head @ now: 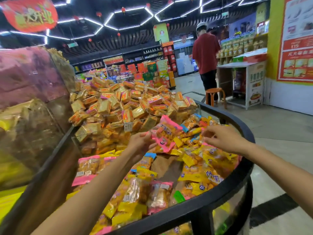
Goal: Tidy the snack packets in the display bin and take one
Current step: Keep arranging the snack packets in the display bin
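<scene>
Display bin: a curved, black-rimmed bin filling the lower half of the view, split by a clear divider; one bin is clearly seen.
Cracker heap: orange and gold packs piled high behind the divider, toward 12 o'clock; too many to count.
Snack packets: yellow, pink and blue packets lie jumbled at all angles in the near compartment, far too many to count; a bare brown patch shows at the middle.
Bystander: one person in a red shirt stands at 1 o'clock, beside one orange stool.
Left hand: fingers curled, gripping one pink-edged packet raised above the pile near centre.
Right hand: at 3 o'clock of the left, fingers pinching something small and pinkish; whether that is a separate packet, I cannot tell.
Progress: judged early to midway. The pile looks unsorted, so tidying seems mostly left; the pink-edged packet is lifted but not yet carried away.
</scene>
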Available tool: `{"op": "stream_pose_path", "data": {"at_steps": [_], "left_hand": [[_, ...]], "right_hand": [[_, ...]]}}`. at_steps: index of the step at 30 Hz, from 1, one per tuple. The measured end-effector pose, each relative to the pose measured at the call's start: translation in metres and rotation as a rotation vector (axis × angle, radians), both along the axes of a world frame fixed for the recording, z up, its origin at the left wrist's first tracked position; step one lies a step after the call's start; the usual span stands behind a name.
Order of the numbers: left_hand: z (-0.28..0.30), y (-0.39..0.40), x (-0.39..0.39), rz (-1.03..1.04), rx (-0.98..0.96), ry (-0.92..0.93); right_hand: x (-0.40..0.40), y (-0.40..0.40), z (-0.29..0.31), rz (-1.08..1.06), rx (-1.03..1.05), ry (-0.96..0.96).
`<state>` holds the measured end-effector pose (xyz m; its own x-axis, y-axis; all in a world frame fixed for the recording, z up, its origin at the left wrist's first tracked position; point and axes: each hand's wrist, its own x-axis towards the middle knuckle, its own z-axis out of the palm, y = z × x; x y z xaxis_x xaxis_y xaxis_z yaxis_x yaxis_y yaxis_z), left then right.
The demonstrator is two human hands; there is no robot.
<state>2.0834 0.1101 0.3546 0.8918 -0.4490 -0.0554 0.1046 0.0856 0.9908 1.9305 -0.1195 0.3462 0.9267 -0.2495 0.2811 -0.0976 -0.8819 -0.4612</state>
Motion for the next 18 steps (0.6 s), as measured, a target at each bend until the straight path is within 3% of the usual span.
{"op": "stream_pose_path", "data": {"at_steps": [3, 7, 9, 13, 18], "left_hand": [[0.006, 0.042, -0.017, 0.006, -0.079, 0.025], [0.003, 0.087, -0.026, -0.004, -0.153, 0.063], [-0.002, 0.101, -0.024, 0.019, -0.211, 0.099], [-0.011, 0.113, -0.012, 0.027, -0.254, 0.151], [-0.012, 0.113, 0.001, -0.018, -0.124, 0.131]], "right_hand": [[0.034, 0.052, 0.008, 0.032, 0.259, -0.050], [0.091, 0.120, 0.009, 0.032, 0.994, 0.018], [0.118, 0.144, 0.005, 0.025, 1.181, -0.004], [0.147, 0.173, -0.004, 0.001, 1.321, -0.166], [0.158, 0.170, -0.018, 0.037, 1.292, -0.225]]}}
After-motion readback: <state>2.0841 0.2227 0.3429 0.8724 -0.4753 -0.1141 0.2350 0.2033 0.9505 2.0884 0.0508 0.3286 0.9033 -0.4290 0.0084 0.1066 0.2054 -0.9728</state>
